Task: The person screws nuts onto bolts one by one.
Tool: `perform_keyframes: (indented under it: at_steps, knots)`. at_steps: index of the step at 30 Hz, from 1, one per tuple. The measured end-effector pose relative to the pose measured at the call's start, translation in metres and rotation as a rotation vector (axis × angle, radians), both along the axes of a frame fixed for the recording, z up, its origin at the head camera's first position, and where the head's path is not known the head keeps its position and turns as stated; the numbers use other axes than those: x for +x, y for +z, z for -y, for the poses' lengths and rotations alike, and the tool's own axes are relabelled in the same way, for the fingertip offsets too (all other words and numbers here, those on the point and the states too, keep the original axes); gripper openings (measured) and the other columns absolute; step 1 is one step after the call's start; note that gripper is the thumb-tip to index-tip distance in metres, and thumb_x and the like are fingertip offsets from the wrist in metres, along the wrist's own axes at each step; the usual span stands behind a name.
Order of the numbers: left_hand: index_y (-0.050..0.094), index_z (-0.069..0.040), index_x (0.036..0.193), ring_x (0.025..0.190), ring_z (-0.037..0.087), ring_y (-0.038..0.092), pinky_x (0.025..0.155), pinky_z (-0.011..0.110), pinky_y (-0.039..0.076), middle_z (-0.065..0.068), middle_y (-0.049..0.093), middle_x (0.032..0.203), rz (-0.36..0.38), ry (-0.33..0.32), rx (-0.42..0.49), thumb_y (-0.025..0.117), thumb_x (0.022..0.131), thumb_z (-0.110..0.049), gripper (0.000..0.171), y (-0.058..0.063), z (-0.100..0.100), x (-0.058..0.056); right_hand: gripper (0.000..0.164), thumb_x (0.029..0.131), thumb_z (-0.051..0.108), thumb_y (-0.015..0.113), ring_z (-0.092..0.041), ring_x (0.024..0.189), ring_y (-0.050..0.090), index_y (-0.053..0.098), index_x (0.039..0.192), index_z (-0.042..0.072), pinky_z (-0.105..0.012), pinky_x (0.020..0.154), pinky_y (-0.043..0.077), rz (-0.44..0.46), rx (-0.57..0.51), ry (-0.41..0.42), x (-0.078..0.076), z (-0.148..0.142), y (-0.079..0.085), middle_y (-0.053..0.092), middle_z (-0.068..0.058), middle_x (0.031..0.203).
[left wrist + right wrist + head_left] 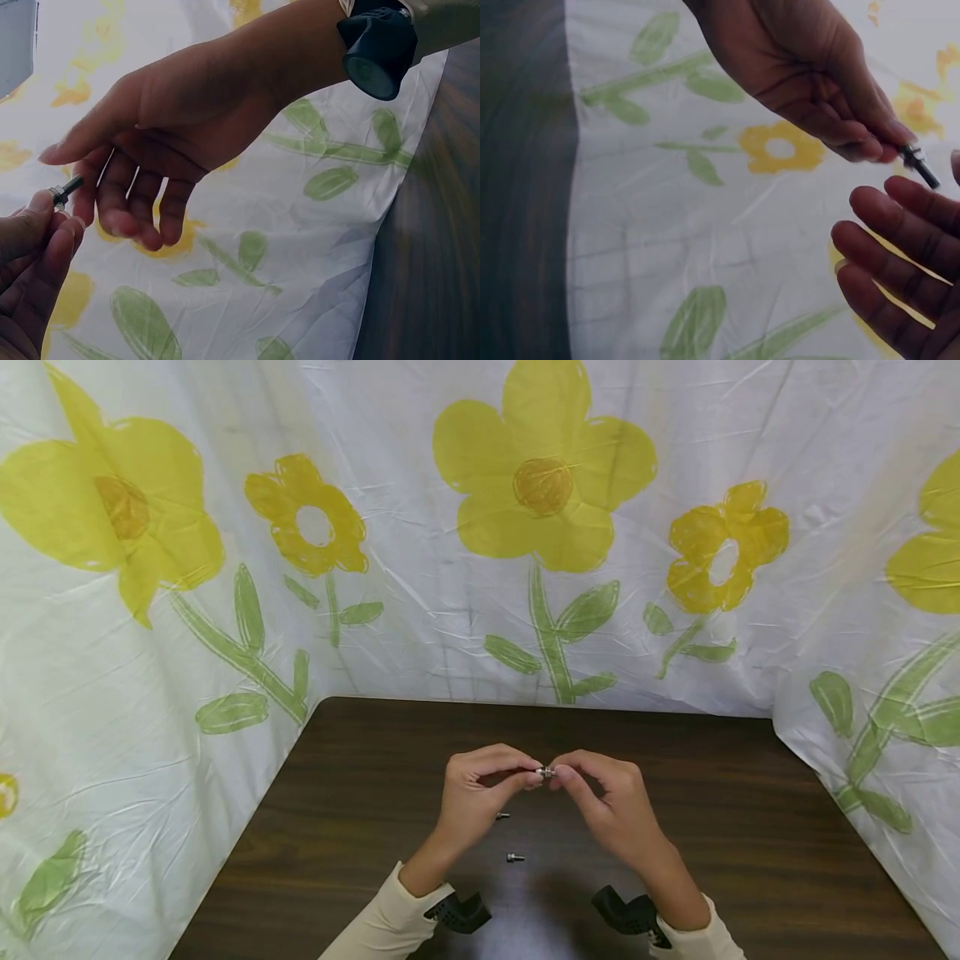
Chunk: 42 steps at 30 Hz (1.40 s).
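A small metal bolt (547,772) with a nut-like ring around it is between my two hands, above the table. My right hand (618,802) pinches it by one end between thumb and fingers. In the left wrist view the bolt's threaded shank (73,185) points toward my left hand (180,112). The thumb and index finger of that hand are spread around the tip, apart from it, and its other fingers hang loosely bent. The right wrist view shows the bolt (922,166) sticking out from the right fingertips; the head end is hidden by them.
Two more small bolts lie on the dark wooden table (360,827): one bolt (515,857) in front of the hands, another bolt (504,816) partly behind the left wrist. A white curtain (405,610) with yellow flowers hangs along the table's back and sides.
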<state>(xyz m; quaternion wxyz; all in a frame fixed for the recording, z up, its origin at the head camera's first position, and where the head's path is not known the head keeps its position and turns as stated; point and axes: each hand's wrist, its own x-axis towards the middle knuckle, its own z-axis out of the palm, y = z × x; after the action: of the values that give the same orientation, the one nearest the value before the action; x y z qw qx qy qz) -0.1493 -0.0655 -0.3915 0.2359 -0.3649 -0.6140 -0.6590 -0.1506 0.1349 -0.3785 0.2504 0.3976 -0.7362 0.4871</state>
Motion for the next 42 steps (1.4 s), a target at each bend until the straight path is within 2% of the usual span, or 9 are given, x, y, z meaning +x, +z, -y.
perform_keyframes:
  at_steps: [5, 10, 13, 18, 23, 31, 42]
  knots:
    - [0.076, 0.003, 0.093, 0.071, 0.021, 0.071, 0.063, 0.036, 0.062, 0.018, 0.072, 0.084, 0.018, 0.033, -0.010, 0.077, 0.081, 0.012, 0.015, 0.002, 0.003, 0.000, 0.022, 0.086, -0.007, 0.075, -0.014, 0.071, 0.070, 0.074, 0.101, 0.009, -0.020, 0.067, 0.056, -0.034, -0.029, 0.049, -0.003, -0.005, 0.001, 0.074, -0.002, 0.085]
    - [0.075, 0.006, 0.092, 0.072, 0.021, 0.071, 0.062, 0.042, 0.061, 0.018, 0.072, 0.084, 0.035, 0.037, -0.031, 0.076, 0.081, 0.015, 0.015, 0.015, 0.002, 0.007, 0.032, 0.078, -0.016, 0.077, -0.015, 0.067, 0.070, 0.074, 0.099, 0.007, -0.020, 0.066, 0.056, -0.073, -0.043, 0.064, -0.005, -0.005, 0.001, 0.073, -0.001, 0.081]
    - [0.074, 0.007, 0.098, 0.076, 0.020, 0.071, 0.063, 0.041, 0.061, 0.018, 0.072, 0.087, 0.059, 0.046, -0.045, 0.077, 0.080, 0.015, 0.020, 0.021, 0.002, 0.011, 0.034, 0.075, -0.018, 0.078, -0.014, 0.066, 0.069, 0.074, 0.097, 0.008, -0.020, 0.065, 0.056, -0.080, -0.051, 0.045, -0.005, -0.004, 0.001, 0.072, 0.000, 0.078]
    - [0.070, 0.010, 0.108, 0.085, 0.025, 0.073, 0.069, 0.039, 0.062, 0.022, 0.072, 0.097, 0.054, -0.007, -0.051, 0.078, 0.077, 0.018, 0.033, 0.023, 0.003, 0.011, 0.030, 0.077, -0.016, 0.078, -0.011, 0.066, 0.068, 0.074, 0.095, 0.008, -0.019, 0.064, 0.056, -0.078, -0.069, 0.032, -0.004, -0.002, 0.000, 0.072, 0.001, 0.077]
    - [0.071, 0.010, 0.103, 0.085, 0.026, 0.072, 0.072, 0.040, 0.062, 0.022, 0.070, 0.099, 0.004, -0.048, -0.064, 0.078, 0.076, 0.020, 0.029, 0.023, 0.004, 0.009, 0.032, 0.078, -0.016, 0.078, -0.010, 0.068, 0.069, 0.074, 0.097, 0.009, -0.019, 0.065, 0.056, -0.072, -0.065, 0.048, -0.003, 0.000, 0.000, 0.073, 0.001, 0.079]
    - [0.073, 0.007, 0.096, 0.084, 0.024, 0.069, 0.071, 0.036, 0.062, 0.019, 0.069, 0.093, -0.022, -0.038, -0.073, 0.077, 0.078, 0.019, 0.022, 0.023, 0.004, 0.009, 0.029, 0.079, -0.013, 0.078, -0.011, 0.068, 0.069, 0.074, 0.098, 0.010, -0.020, 0.066, 0.057, -0.083, -0.061, 0.050, -0.002, 0.001, -0.001, 0.073, 0.001, 0.079]
    - [0.073, 0.006, 0.094, 0.081, 0.019, 0.069, 0.069, 0.038, 0.062, 0.017, 0.071, 0.089, 0.034, 0.008, -0.083, 0.076, 0.081, 0.017, 0.017, 0.025, 0.002, 0.013, 0.028, 0.080, -0.011, 0.079, -0.009, 0.068, 0.068, 0.074, 0.098, 0.009, -0.019, 0.065, 0.056, -0.103, -0.056, 0.042, -0.002, 0.001, 0.000, 0.072, 0.001, 0.079]
